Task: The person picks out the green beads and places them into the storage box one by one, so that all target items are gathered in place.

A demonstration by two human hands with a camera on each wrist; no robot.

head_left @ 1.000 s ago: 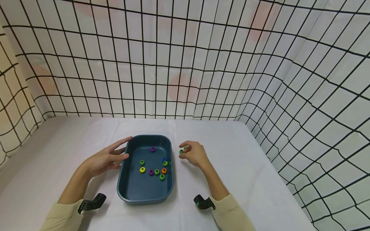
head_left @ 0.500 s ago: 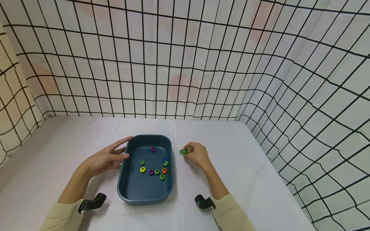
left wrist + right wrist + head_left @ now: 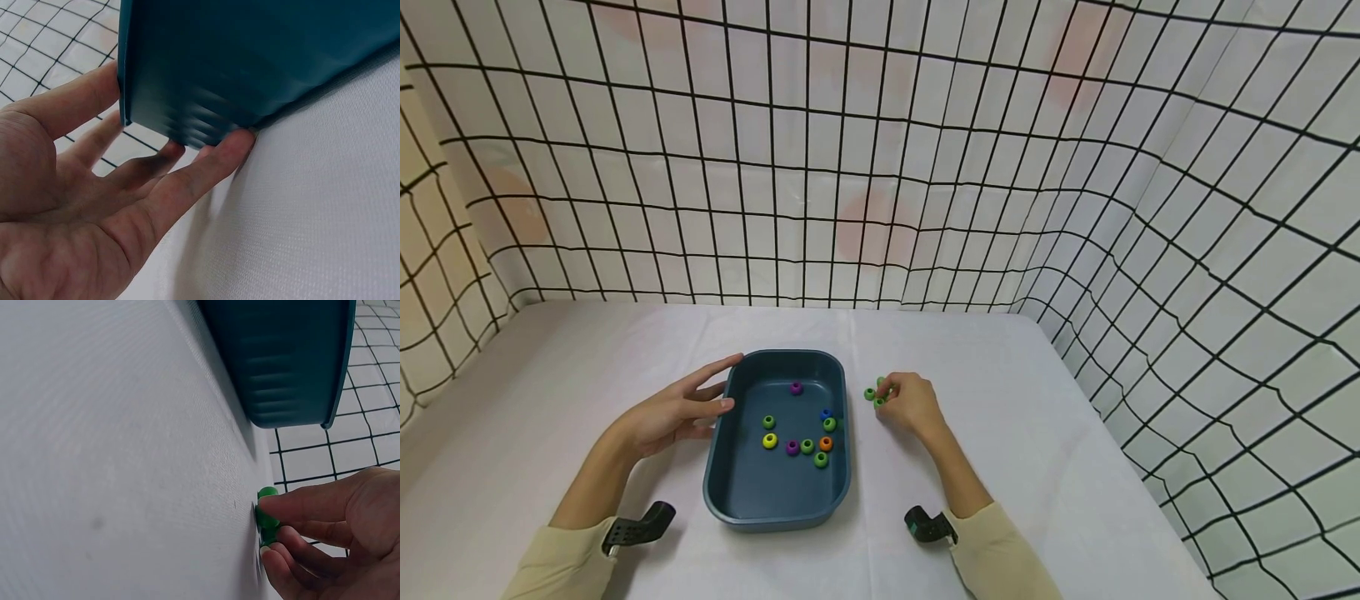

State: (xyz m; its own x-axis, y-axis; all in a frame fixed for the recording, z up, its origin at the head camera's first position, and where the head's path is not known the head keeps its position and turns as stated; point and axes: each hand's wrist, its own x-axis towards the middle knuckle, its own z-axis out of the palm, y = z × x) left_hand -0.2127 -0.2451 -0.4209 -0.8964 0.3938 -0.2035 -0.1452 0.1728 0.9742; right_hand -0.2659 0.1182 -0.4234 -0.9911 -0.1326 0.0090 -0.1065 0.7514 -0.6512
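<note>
A blue plastic tray (image 3: 767,496) stands on the white cloth, with small round beads in it: green, purple (image 3: 796,388), yellow (image 3: 770,441), orange (image 3: 826,444) and blue. My left hand (image 3: 662,418) rests its spread, fairly straight fingers against the tray's left side; the left wrist view shows fingertips on the outer wall (image 3: 187,94). To the right of the tray, several green beads (image 3: 869,394) lie clustered on the cloth. Among them my right hand (image 3: 914,405) pinches a green bead (image 3: 267,517) between thumb and fingers, low over the cloth. Part of the cluster is hidden by the fingers.
White cloth (image 3: 1000,433) covers the table. Black grid netting (image 3: 805,179) rises behind it and along both sides. A black wrist device (image 3: 928,525) sits at the right sleeve, another (image 3: 643,525) at the left.
My right hand has shifted slightly right and lower; more green beads now show beside its fingertips. The left hand, the tray and the beads inside it have stayed in place.
</note>
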